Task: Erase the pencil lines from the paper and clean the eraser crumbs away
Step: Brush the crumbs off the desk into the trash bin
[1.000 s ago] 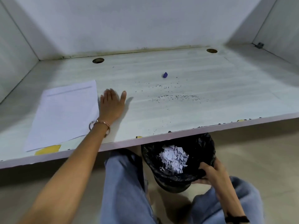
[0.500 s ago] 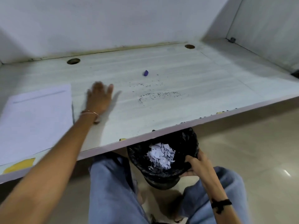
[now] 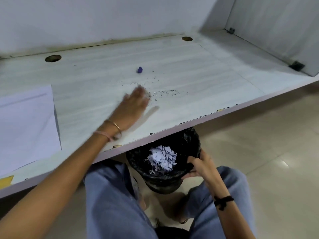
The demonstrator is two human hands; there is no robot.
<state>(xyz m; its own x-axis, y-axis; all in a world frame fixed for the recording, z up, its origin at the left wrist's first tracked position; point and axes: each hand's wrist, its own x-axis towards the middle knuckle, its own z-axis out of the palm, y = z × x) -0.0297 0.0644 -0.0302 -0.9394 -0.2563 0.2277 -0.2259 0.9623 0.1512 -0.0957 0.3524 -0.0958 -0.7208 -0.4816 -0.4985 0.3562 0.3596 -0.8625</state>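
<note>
Dark eraser crumbs [image 3: 165, 92] lie scattered over the middle of the white desk [image 3: 198, 69]. A small purple eraser [image 3: 139, 70] sits just behind them. My left hand [image 3: 133, 106], blurred by motion, lies flat with straight fingers on the desk, its fingertips at the left end of the crumbs. The white paper [image 3: 25, 123] rests at the desk's left side. My right hand [image 3: 198, 165] grips the rim of a black-lined bin [image 3: 164, 176] held under the desk's front edge; torn paper bits fill it.
Two round cable holes [image 3: 53, 58] [image 3: 187, 38] sit along the back of the desk. White partition walls close the back and the right side. More crumbs dot the front edge [image 3: 205, 115]. My knees in blue jeans are below the bin.
My left hand swept right from beside the paper to the crumbs. The view turned right, so the paper slid toward the left border. My right hand keeps hold of the bin.
</note>
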